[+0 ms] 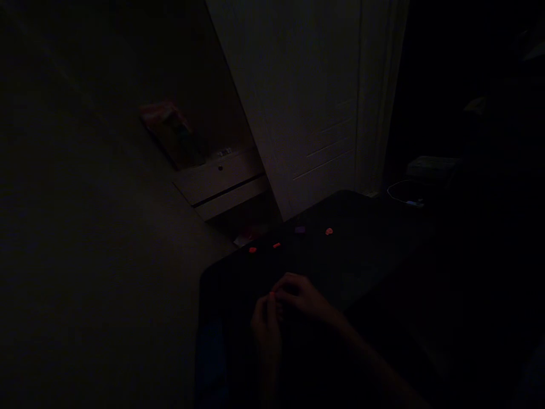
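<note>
The picture is very dark. My left hand [266, 325] and my right hand [300, 294] meet above the dark table, fingertips together. Between them shows a speck of a small orange-red piece [272, 293], pinched by both hands and mostly covered by the fingers; its kind is too small to tell. Farther back on the table lie a round orange-red piece [252, 250], a short bar-shaped orange-red piece [276, 245], a dim purple piece [300, 230] and a lumpy orange-pink piece [329, 232]. None of these touches my hands.
The dark table [361, 255] has rounded corners. A pale wall [128, 255] runs along the left. Behind stand a white panelled door [306, 102] and a drawer unit [230, 179] with a bag [166, 122] on top. A white cable [394, 193] lies at the right.
</note>
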`<move>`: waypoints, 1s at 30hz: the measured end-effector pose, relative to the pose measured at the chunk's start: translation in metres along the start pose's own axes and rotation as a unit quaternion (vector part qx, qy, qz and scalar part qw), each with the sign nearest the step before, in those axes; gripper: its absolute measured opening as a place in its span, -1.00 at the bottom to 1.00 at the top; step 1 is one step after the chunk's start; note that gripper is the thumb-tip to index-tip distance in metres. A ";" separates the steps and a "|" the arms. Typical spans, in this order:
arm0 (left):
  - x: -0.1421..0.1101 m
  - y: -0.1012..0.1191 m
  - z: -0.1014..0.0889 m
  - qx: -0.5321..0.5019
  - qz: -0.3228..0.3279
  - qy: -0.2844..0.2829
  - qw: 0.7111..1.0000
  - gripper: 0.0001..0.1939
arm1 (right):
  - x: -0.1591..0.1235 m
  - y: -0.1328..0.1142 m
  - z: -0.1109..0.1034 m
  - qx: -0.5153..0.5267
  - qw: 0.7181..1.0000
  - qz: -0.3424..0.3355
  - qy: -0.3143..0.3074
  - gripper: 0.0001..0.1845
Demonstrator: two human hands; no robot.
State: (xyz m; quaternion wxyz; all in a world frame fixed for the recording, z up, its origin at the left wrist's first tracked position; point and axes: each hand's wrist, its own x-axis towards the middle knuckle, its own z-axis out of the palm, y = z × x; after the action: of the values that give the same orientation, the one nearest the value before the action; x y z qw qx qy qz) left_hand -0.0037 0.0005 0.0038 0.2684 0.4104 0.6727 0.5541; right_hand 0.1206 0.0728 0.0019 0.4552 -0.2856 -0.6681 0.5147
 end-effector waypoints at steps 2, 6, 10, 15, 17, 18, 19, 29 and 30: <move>0.000 0.001 0.000 0.006 0.003 0.002 1.000 -0.34 | 0.000 -0.001 0.000 -0.001 1.000 0.002 0.002 -0.91; -0.001 0.001 0.000 0.010 0.001 0.002 1.000 -0.34 | 0.000 -0.001 0.000 0.001 1.000 0.012 0.004 -0.93; 0.001 -0.003 0.000 0.008 0.003 0.004 1.000 -0.33 | 0.000 0.000 0.001 0.004 1.000 0.016 0.003 -0.93; 0.001 -0.004 -0.001 0.005 0.001 0.004 1.000 -0.34 | 0.000 -0.004 0.001 0.009 1.000 0.024 0.005 -0.92; 0.000 -0.003 -0.001 0.008 -0.001 0.000 1.000 -0.35 | 0.000 -0.004 0.000 0.006 1.000 0.023 0.004 -0.91; 0.000 -0.003 -0.001 0.008 -0.002 -0.001 1.000 -0.35 | 0.000 -0.005 0.000 0.004 1.000 0.022 0.004 -0.91; 0.000 -0.003 -0.001 0.007 -0.003 -0.001 1.000 -0.35 | 0.000 -0.004 0.000 0.004 1.000 0.022 0.005 -0.90; 0.000 0.002 -0.001 0.001 0.004 0.010 1.000 -0.32 | 0.000 -0.002 0.001 0.007 1.000 0.023 0.006 -0.91; 0.000 0.001 -0.001 0.002 0.005 0.008 1.000 -0.32 | 0.000 -0.002 0.001 0.005 1.000 0.021 0.007 -0.91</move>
State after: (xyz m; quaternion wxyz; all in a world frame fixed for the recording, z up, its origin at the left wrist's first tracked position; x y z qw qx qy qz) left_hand -0.0043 -0.0002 0.0053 0.2598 0.4095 0.6740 0.5573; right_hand 0.1198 0.0715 0.0034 0.4500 -0.3014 -0.6562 0.5254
